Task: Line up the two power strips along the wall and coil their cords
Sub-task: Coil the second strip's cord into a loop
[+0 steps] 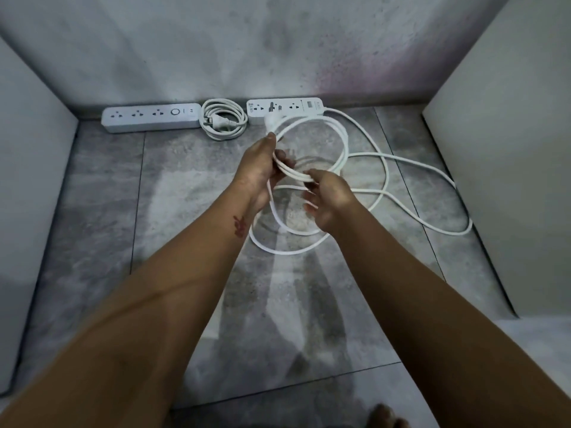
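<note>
Hemmed in on three sides: mottled grey wall (278,50) at the back, pale flat panels (506,149) standing left and right, grey stone-look floor tiles (102,211) open toward the viewer and bare to the left of the hands. Against the foot of the wall, two white oblong power strips end to end: left power strip (151,117) with three sockets and a round button, flush along the wall; right power strip (284,109) just past a small gap, also parallel to the wall. Between them, touching the floor, a finished coil (224,123) of smooth white cord, round and tight, plug lying in its middle. In front of the right strip, the second cord (411,177), glossy white and round in section, leaving the strip's right end and sprawling in wide loose curves toward the right panel. Raised above the floor before the wall, several loops gathered into a ring. Left hand (262,171) closed around the bundled loops, thumb on top, white plug (272,120) poking up beyond it. Right hand (327,199) half curled, fingertips pinching the same bundle just beside the left. Bare toes (386,417) at the near edge.
</note>
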